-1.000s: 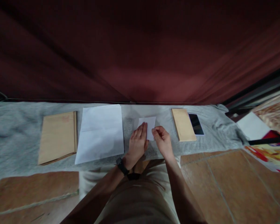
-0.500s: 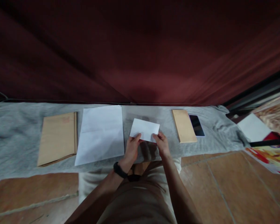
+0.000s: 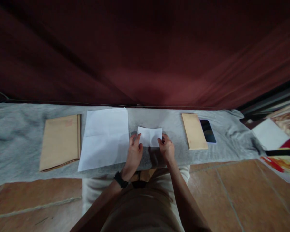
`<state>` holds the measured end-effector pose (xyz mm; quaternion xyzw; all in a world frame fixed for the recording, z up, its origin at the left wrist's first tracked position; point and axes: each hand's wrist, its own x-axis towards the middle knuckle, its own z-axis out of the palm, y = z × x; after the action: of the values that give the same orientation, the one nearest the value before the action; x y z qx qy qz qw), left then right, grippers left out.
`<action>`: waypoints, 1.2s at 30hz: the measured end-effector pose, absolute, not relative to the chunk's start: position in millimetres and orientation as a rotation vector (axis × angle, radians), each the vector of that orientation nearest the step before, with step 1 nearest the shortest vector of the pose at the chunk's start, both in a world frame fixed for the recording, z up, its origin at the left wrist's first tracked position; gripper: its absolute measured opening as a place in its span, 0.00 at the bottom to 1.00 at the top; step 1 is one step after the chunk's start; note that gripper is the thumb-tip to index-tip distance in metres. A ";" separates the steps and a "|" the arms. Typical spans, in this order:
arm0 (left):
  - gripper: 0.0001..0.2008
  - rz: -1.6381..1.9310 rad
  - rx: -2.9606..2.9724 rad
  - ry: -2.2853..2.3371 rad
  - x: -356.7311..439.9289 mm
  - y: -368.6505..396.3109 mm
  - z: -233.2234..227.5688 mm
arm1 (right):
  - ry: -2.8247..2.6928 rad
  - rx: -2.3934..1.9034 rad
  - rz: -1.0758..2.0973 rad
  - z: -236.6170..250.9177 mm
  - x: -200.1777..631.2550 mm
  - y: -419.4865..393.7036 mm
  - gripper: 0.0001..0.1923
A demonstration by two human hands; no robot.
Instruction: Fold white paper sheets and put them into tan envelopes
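Observation:
A small folded sheet of white paper (image 3: 150, 136) is in front of me, slightly bent along a faint crease. My right hand (image 3: 166, 149) pinches its right edge, thumb on the near face and fingers behind. At the left edge, my left hand (image 3: 134, 151) has its fingers stretched out and apart, the fingertips touching the paper's side. A black band circles my left wrist. Just left of that hand lies a stack of large white sheets (image 3: 103, 141).
Brown envelopes (image 3: 60, 141) lie at the left on the grey cloth (image 3: 16, 138). To the right are a narrower tan envelope stack (image 3: 194, 131) and a dark phone (image 3: 207, 131). A dark red curtain (image 3: 145, 58) hangs behind. Printed packaging (image 3: 282, 167) sits at far right.
The folded paper has turned level and come slightly lower. My left hand has loosened from its lower edge and shifted to its left side, while my right hand keeps its pinch.

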<state>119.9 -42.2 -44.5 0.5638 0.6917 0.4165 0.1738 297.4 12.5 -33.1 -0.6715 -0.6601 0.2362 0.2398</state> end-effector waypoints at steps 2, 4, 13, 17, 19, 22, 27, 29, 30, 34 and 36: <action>0.25 1.145 1.670 1.994 119.3 -42.2 -42.7 | -1.840 -1.856 0.628 -33.1 297.0 11.7 0.18; 0.24 1.081 1.725 2.017 117.9 -41.6 -39.6 | -1.857 -1.873 0.609 -32.7 296.8 10.9 0.19; 0.22 0.538 2.041 2.274 125.7 -39.5 -15.0 | -1.901 -1.888 0.534 -34.3 296.3 10.3 0.19; 0.25 0.494 2.253 2.050 138.0 -26.3 -21.9 | -1.925 -1.889 0.545 -35.0 297.0 10.0 0.19; 0.27 0.459 2.280 2.007 142.4 -21.3 -29.9 | -1.946 -1.865 0.550 -34.8 299.4 8.8 0.18; 0.28 0.438 2.262 2.035 145.1 -18.8 -40.2 | -1.932 -1.812 0.457 -34.4 302.9 7.1 0.19; 0.30 0.420 2.273 2.038 143.8 -20.2 -47.7 | -1.896 -1.562 0.442 -35.7 290.2 8.2 0.22; 0.30 0.385 2.292 2.021 143.0 -20.3 -49.6 | -1.992 -1.451 0.516 -38.1 278.6 8.7 0.24; 0.30 0.370 2.298 2.017 142.6 -20.3 -50.4 | -2.064 -1.414 0.524 -39.7 273.0 8.7 0.24; 0.29 0.378 2.285 2.031 140.3 -19.3 -51.5 | -2.303 -1.419 0.373 -47.2 262.3 6.4 0.27; 0.29 0.421 2.255 2.043 138.0 -18.1 -51.4 | -2.355 -1.460 0.284 -50.7 265.2 5.2 0.27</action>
<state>138.0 -18.1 -51.4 0.7336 0.6647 0.1369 0.0352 265.2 5.2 -50.7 -0.5158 -0.8322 0.1003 0.1772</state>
